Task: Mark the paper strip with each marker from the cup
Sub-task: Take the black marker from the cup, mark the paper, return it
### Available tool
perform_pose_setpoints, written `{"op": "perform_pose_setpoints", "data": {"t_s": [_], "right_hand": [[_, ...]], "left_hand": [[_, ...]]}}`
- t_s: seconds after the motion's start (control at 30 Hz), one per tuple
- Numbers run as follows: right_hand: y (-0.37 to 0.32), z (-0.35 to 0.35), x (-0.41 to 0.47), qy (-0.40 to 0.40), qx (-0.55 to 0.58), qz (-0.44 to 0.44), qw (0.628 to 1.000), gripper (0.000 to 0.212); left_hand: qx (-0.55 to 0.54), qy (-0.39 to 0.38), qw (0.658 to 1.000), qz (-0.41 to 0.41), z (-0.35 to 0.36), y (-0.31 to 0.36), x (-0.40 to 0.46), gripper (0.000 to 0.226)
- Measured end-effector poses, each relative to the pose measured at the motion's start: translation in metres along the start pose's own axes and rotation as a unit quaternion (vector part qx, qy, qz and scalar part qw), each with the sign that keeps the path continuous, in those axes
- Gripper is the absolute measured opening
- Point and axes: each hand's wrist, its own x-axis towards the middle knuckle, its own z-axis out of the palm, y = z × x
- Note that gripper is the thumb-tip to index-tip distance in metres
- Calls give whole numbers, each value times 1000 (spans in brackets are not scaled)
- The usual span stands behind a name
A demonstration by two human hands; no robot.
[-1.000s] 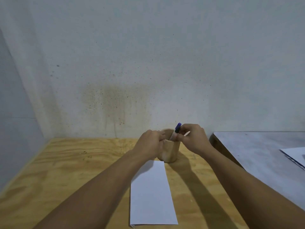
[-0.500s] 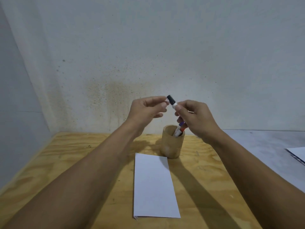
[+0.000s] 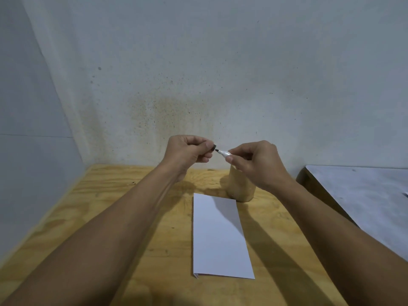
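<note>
My right hand grips a white marker with a black tip that points left; most of its barrel is hidden in my fist. My left hand pinches the marker's black cap, pulled just clear of the tip. Both hands hover above the table's far end. The wooden cup stands below my right hand, its rim and contents hidden by that hand. A white paper strip lies flat on the plywood table, its far end close to the cup's base.
A grey stained wall stands right behind the cup. A grey tabletop adjoins on the right. A grey wall panel borders the table's left side.
The marker rose out of the cup in my right hand. My left hand took its black cap and pulled it off, baring the tip. The hands have dropped lower and now cover the cup's rim.
</note>
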Motion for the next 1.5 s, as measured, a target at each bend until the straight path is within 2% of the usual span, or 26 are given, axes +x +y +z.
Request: {"op": "perform_pose_setpoints", "data": {"t_s": [0.07, 0.13, 0.2, 0.3, 0.43, 0.57, 0.6, 0.7, 0.73, 0.8, 0.9, 0.97, 1.03, 1.17, 1.27, 1.4, 1.5], "right_hand": [[4, 1, -3, -12, -37, 18, 999, 19], [9, 1, -6, -48, -25, 40, 998, 27], [11, 3, -11, -92, 71, 69, 991, 25], [10, 7, -16, -126, 249, 125, 952, 19], [14, 15, -19, -150, 399, 195, 883, 32], [23, 31, -21, -158, 454, 178, 859, 38], [25, 36, -22, -147, 460, 171, 859, 36], [32, 51, -21, -102, 438, 157, 879, 27], [34, 56, -21, -87, 422, 159, 888, 23], [37, 67, -19, -55, 391, 167, 904, 21], [40, 83, -16, -26, 353, 175, 919, 17], [43, 91, -15, -19, 346, 182, 920, 18], [45, 97, -14, -22, 342, 196, 919, 22], [45, 105, -14, -23, 334, 212, 918, 10], [45, 109, -11, -35, 278, 193, 941, 13], [45, 119, -11, -54, 297, 199, 932, 18], [46, 127, -11, -59, 274, 168, 945, 12]], "left_hand": [[50, 35, 998, -6, -16, -10, 5, 15], [161, 46, 986, -7, -32, -24, 7, 8], [274, 35, 961, -17, -44, -42, 2, 5], [378, 12, 925, -43, -54, -71, -10, 6], [412, 12, 910, -53, -62, -98, -22, 8], [413, 26, 910, -35, -61, -105, -25, 9], [418, 23, 907, -34, -61, -105, -26, 11], [436, 44, 899, -13, -58, -109, -33, 49], [439, 68, 896, 17, -57, -108, -38, 54], [440, 101, 885, 115, -50, -104, -51, 41], [445, 30, 871, 207, -40, -105, -67, 27], [460, -30, 862, 210, -36, -113, -73, 31], [474, -51, 858, 192, -37, -120, -74, 35], [489, -57, 854, 170, -42, -129, -76, 40], [496, -55, 850, 169, -41, -129, -76, 43], [496, -54, 850, 169, -40, -131, -75, 45], [490, -53, 855, 165, -41, -134, -74, 46]]}}
